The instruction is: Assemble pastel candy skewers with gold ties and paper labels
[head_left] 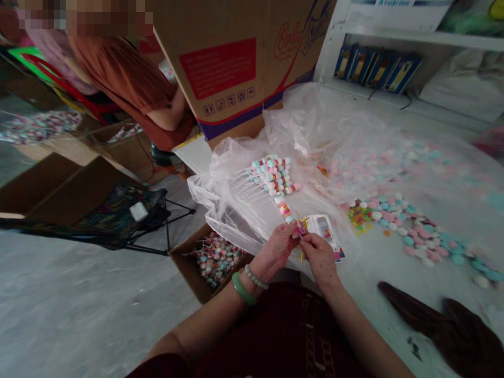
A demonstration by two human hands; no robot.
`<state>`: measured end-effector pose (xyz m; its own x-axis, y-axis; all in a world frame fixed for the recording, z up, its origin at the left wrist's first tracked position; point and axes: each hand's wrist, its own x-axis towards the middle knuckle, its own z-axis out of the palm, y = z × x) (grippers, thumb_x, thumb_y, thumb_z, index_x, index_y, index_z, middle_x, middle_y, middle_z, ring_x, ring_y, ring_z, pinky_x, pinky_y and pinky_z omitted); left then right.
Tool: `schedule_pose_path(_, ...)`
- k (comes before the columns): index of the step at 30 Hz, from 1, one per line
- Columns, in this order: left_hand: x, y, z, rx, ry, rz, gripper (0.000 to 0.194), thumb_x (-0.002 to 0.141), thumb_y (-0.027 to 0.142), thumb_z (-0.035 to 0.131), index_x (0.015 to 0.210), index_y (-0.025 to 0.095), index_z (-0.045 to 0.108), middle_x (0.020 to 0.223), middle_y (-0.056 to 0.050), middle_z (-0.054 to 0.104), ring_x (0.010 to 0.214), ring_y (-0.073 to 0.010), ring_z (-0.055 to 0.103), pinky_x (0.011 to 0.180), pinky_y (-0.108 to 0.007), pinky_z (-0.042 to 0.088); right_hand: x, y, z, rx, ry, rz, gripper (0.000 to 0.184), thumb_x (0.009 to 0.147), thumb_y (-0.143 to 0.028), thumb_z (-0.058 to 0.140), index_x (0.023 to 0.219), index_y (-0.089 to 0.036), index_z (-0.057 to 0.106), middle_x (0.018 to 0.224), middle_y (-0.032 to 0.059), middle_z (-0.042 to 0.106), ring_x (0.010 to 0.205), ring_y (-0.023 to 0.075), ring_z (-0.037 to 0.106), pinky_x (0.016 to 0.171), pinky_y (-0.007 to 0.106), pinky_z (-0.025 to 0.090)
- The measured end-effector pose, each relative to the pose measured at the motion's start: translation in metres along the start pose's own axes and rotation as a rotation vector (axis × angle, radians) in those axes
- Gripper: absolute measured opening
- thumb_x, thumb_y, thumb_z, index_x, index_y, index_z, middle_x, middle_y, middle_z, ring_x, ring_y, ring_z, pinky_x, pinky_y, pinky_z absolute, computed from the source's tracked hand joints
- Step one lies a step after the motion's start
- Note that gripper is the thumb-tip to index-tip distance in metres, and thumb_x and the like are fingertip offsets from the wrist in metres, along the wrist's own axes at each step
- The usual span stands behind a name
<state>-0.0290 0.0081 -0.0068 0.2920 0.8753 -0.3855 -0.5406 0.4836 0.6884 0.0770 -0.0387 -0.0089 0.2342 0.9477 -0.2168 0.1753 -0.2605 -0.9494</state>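
"Two hands, and what are they busy with in the head view?"

"One candy stick. It's over the near edge of the plastic sheet, sweets pointing away from the body. The left hand is closed around its near end."

"And the right hand?"

"Narrow, thumb and fingers pinching that same end. Some small purple-pink bit shows between the hands, too blurred to name. A printed packet lies just beside them on the desk."

"How much looks done?"

"Quite a lot, I'd judge. A pile of sticks rests on the sheet just beyond the held one, sweets heaped together, white stems fanned to the left. Down on the floor, the open carton holds many more that look made up."

"What's left?"

"The one in hand seems unfinished at its near end. Plenty of loose sweets lie scattered to the right, pink, blue and white, with small orange and green pieces beside them. None of those is on a stem. How many sticks they'd make, I can't tell."
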Motion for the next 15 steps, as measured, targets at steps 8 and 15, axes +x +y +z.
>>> schedule_pose_path(8,0.002,-0.003,-0.009,0.125,-0.074,-0.105,0.023,0.063,0.027,0.074,0.062,0.012,0.057,0.049,0.003,0.048,0.046,-0.0074,0.042,0.052,-0.024,0.035,0.000,0.005,-0.003,-0.307,0.091,-0.300,0.036,0.083,-0.027,0.046,0.116,-0.020,0.059,0.072,0.0000,0.061,0.066,0.0170,0.056,0.065,0.030,0.044)
schedule_pose_path(15,-0.006,0.002,-0.006,-0.088,-0.211,-0.272,0.031,0.064,0.024,0.075,0.091,0.013,0.064,0.071,-0.001,0.058,0.063,-0.0097,0.053,0.066,-0.025,0.042,0.009,0.019,-0.012,-0.467,0.100,-0.617,0.028,0.090,-0.024,0.040,0.092,-0.018,0.068,0.076,0.0049,0.061,0.075,0.0179,0.057,0.069,0.030,0.046)
